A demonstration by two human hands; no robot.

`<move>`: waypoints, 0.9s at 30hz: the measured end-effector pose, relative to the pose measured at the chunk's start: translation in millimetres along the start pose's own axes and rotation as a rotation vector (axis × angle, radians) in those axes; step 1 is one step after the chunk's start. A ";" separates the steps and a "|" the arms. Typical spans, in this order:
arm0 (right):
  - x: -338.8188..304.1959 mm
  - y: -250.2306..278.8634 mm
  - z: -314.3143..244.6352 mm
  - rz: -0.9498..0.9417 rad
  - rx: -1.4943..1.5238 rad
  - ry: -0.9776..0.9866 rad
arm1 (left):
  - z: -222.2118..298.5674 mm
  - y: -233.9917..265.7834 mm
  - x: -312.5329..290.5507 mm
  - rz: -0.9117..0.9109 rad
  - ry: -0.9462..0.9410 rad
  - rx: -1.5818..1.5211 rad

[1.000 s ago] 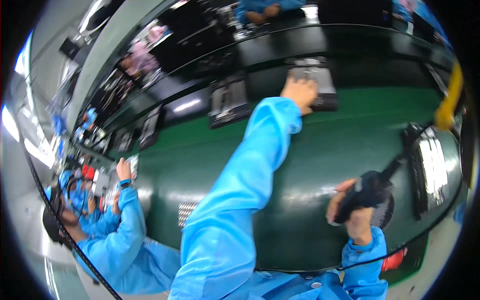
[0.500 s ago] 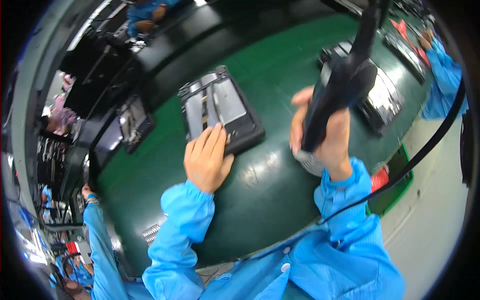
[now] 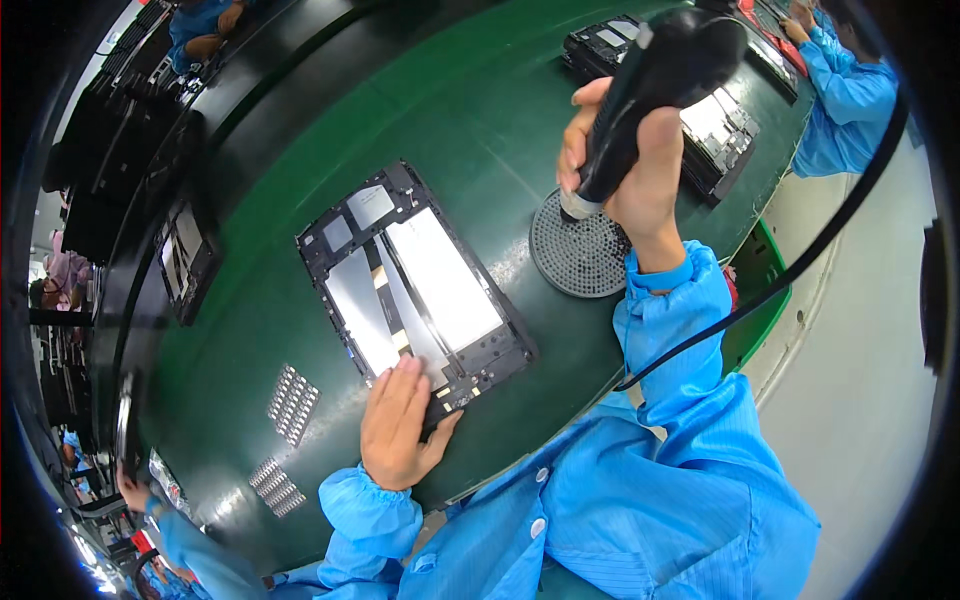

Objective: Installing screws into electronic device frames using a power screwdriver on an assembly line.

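Note:
An opened tablet-like device (image 3: pixel 470 270), black-framed with silver panels inside, lies tilted on the green bench. My left hand (image 3: pixel 400 425) rests on its near edge, fingers stretched over the lower corner. A black electric screwdriver (image 3: pixel 625 130) with a cable is gripped in my right hand (image 3: pixel 640 185), fingers wrapped round the body. Its tip points down at a round grey screw tray (image 3: pixel 575 262) full of small holes, just right of the device. Whether the tip touches the tray is hard to tell.
Two sheets of small metallic parts (image 3: pixel 292 405) lie left of my left hand. More devices (image 3: pixel 725 140) are stacked at the far right, another (image 3: pixel 185 260) at the left. A black cable (image 3: pixel 800 260) crosses my right forearm. Co-workers (image 3: pixel 850 90) sit at both sides. A green bin (image 3: pixel 765 300) stands right.
My right hand has carried the screwdriver up and left, over the round tray, now fully visible. The device appears nearer and larger. My left hand stays on its near edge as the view shifts.

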State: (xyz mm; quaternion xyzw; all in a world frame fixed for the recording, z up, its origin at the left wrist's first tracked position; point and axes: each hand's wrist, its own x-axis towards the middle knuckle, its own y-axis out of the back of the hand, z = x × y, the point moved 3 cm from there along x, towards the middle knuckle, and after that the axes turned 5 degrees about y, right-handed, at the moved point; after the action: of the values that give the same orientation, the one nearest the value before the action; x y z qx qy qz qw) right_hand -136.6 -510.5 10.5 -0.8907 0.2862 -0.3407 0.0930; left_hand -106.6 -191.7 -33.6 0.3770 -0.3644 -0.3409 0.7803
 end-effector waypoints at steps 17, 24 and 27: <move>11.2 -5.1 15.9 -0.025 -0.017 0.012 | 17.2 3.9 33.3 0.018 -0.184 -0.238; 13.8 -6.8 12.1 -0.030 -0.013 -0.017 | 4.9 22.7 44.5 0.227 0.262 -0.330; 15.3 -12.1 12.1 -0.045 -0.019 -0.014 | -9.3 33.1 37.1 0.248 0.318 -0.266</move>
State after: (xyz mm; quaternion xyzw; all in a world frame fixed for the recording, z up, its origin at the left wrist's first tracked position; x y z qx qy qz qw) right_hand -114.0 -509.7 14.2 -0.9001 0.2686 -0.3338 0.0790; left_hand -71.8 -202.5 1.4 0.2723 -0.2326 -0.2237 0.9065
